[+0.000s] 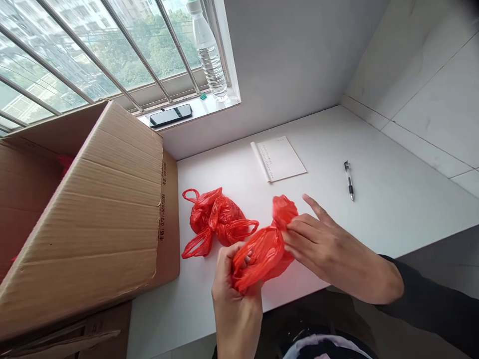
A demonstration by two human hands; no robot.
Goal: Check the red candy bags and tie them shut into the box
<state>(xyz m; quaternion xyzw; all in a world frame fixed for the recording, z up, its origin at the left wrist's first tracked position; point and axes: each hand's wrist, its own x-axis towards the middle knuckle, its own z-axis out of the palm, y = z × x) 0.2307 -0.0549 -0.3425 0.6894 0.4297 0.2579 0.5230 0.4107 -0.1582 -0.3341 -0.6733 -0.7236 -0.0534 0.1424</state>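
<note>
A red plastic bag (264,252) is held up between my two hands over the front of the white table (232,169). My left hand (237,304) is closed around one end of the bag, with some fingers hidden by the plastic. On the other side, my right hand (318,244) grips the twisted middle of the bag, its index finger stretched out. A crumpled tuft of the bag sticks up past the right fingers. Just beyond my left hand, tied red plastic bags (220,214) with loop handles lie on the table.
A large open cardboard box (123,199) stands at the left, with red plastic inside. A notebook (282,158) and a pen (349,180) lie farther back. On the windowsill are a phone (171,115) and a water bottle (211,62). Walls border the table's back and right.
</note>
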